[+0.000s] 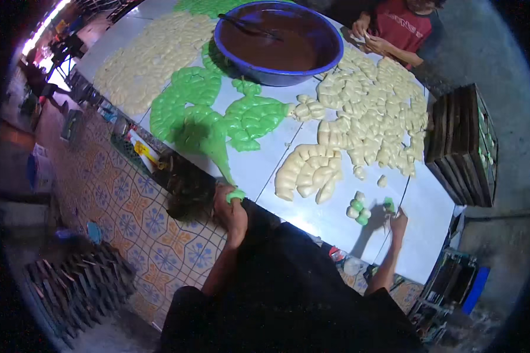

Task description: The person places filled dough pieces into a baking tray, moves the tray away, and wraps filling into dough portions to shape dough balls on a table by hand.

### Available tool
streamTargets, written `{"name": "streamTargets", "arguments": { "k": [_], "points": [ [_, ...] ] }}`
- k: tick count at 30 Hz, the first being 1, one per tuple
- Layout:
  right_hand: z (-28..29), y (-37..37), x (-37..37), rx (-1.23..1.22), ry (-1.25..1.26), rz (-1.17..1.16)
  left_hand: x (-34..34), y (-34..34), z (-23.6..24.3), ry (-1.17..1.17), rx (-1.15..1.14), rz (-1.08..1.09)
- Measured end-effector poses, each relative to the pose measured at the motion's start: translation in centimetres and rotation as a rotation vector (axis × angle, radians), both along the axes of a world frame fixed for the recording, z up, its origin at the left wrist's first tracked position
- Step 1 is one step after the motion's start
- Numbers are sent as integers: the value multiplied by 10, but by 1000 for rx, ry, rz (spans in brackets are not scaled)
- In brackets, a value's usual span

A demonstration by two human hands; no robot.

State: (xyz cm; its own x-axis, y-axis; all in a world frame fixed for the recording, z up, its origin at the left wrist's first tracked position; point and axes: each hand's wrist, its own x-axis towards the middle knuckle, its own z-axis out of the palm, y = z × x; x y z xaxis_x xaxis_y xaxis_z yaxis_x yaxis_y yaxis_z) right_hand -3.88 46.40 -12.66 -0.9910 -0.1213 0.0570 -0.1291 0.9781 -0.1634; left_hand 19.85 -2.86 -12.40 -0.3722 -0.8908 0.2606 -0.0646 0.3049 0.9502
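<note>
My left hand (231, 213), at the near edge of the table, is closed round the end of a green dough strip. That strip stretches up to a large green dough mass (197, 132) on the tabletop. Over the near right of the table my right hand (398, 223) has its fingers drawn together. Just beyond its fingertips is a small green dough piece (388, 204); whether the fingers grip it is too small to tell. Left of that hand sits a cluster of green and white dough balls (358, 208). Cream dough pieces (309, 172) lie farther off.
A blue basin (277, 75) of brown paste with a dark utensil stands at the far middle. More cream dough (153, 59) spreads at far left. Wooden trays (459, 144) are stacked beside the table's right edge. Across the table, a person in a red shirt (399, 26) handles something small.
</note>
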Motion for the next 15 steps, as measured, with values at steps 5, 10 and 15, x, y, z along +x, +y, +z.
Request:
{"name": "streamTargets", "arguments": {
  "k": [5,10,15],
  "points": [
    [66,-232,70,-1145,-506,-91,14,19,16,21,53,15],
    [11,-439,103,-1369,-1877,220,6,15,46,-276,-410,-109],
    [-25,-482,109,-1362,-1505,134,28,17,48,-319,-425,-53]
  ]
}}
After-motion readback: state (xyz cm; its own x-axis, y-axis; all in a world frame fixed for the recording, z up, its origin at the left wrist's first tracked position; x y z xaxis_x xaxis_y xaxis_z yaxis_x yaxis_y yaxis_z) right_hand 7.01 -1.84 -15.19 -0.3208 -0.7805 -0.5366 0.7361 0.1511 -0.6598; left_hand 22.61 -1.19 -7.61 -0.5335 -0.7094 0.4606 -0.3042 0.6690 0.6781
